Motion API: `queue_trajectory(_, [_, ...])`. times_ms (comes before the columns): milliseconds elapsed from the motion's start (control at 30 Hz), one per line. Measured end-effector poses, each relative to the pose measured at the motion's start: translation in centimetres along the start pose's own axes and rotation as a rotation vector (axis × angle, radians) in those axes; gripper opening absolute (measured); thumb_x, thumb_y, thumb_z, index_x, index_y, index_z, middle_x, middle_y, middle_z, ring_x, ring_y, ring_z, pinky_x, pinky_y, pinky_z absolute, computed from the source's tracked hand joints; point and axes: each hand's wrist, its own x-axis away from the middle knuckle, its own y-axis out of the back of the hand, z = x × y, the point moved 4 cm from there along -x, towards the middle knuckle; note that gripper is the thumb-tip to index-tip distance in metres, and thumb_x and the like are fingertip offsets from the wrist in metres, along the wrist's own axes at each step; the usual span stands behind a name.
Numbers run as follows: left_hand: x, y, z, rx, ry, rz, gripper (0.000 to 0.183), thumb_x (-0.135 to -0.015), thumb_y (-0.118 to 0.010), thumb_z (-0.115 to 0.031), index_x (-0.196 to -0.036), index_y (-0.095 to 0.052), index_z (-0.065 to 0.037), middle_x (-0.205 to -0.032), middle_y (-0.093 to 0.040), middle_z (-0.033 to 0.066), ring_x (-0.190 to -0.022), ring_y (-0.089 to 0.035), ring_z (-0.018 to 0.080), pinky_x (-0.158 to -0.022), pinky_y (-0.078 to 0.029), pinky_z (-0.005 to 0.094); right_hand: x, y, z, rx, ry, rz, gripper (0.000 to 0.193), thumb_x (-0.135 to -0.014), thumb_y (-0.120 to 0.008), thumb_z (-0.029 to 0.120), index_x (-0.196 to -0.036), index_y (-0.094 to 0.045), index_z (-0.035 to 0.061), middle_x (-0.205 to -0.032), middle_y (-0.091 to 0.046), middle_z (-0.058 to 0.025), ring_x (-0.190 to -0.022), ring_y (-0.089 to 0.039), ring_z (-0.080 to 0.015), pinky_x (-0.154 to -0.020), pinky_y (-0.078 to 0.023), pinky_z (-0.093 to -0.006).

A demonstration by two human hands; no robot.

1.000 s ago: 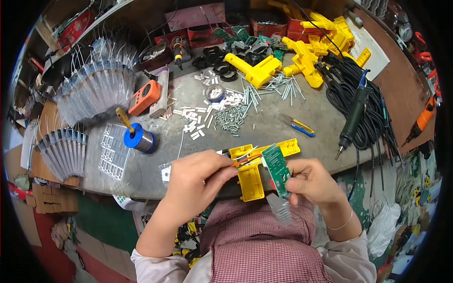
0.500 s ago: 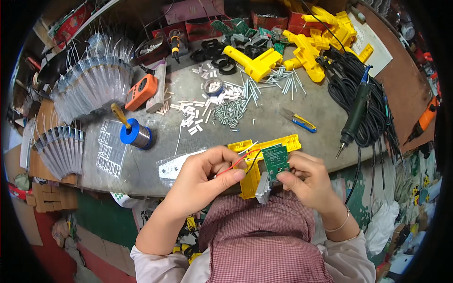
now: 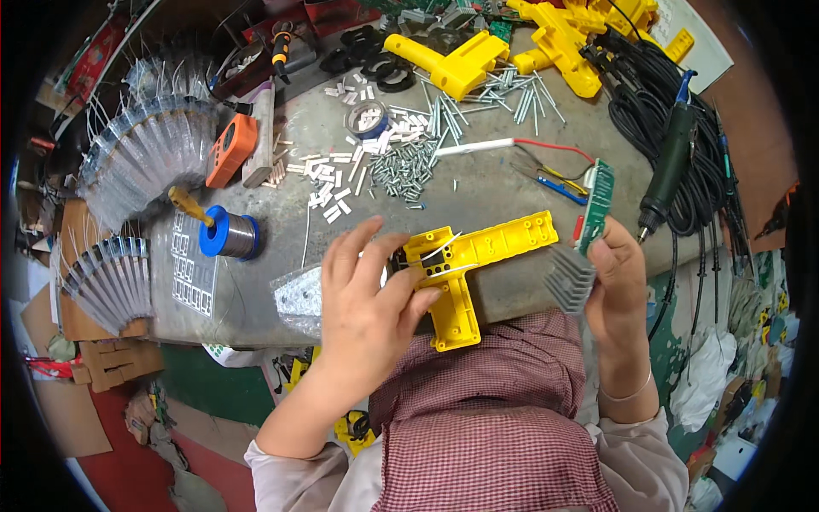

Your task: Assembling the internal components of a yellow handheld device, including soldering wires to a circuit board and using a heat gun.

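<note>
Yellow pistol-shaped plastic housing half (image 3: 469, 269): centre of frame, at counter (image 3: 478, 183) front edge, gripped by left hand (image 3: 367, 299), fingers pinching its left end. Green circuit board (image 3: 595, 205) with finned grey heat sink (image 3: 570, 277): right of centre, right hand (image 3: 618, 286) fingers closed around it. Solder spool (image 3: 229, 235): left. Loose screws (image 3: 405, 162): upper centre.

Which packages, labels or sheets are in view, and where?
Clear plastic bags: fanned rows, bench far left, silvery contents.
Label sheet: flat by the blue solder spool, white rectangles in a grid.
Small clear bag: bench edge beside the left hand.
White paper: top right corner.
</note>
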Motion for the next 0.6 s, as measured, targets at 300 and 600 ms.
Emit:
queue_trajectory(300, [-0.4,-1.5,1.0,0.031,0.099,0.098,0.048,-0.064,-0.085,-0.023,-0.103,-0.065,-0.005,-0.110,-0.058,0.0149,-0.111,-0.054,0.0369,-0.094,-0.043,0.0467,0.6,0.7,-2.8,0.036,-0.053,0.045,0.027,-0.095,-0.066,0.025,-0.100,-0.063,-0.0008,-0.087,-0.063,-0.0037,-0.065,-0.059,-0.0074,-0.055,-0.050,-0.0214])
queue_trajectory(600, [-0.1,-2.3,2.7,0.055,0.230,0.176,0.074,-0.060,-0.088,-0.036,-0.120,-0.059,-0.003,-0.109,-0.058,0.0145,-0.099,-0.056,0.0340,-0.088,-0.043,0.0421,0.0,0.6,-2.5,0.071,-0.313,0.139,0.020,-0.097,-0.064,0.021,-0.095,-0.060,0.0006,-0.078,-0.063,-0.0030,-0.059,-0.057,-0.0050,-0.051,-0.045,-0.0184])
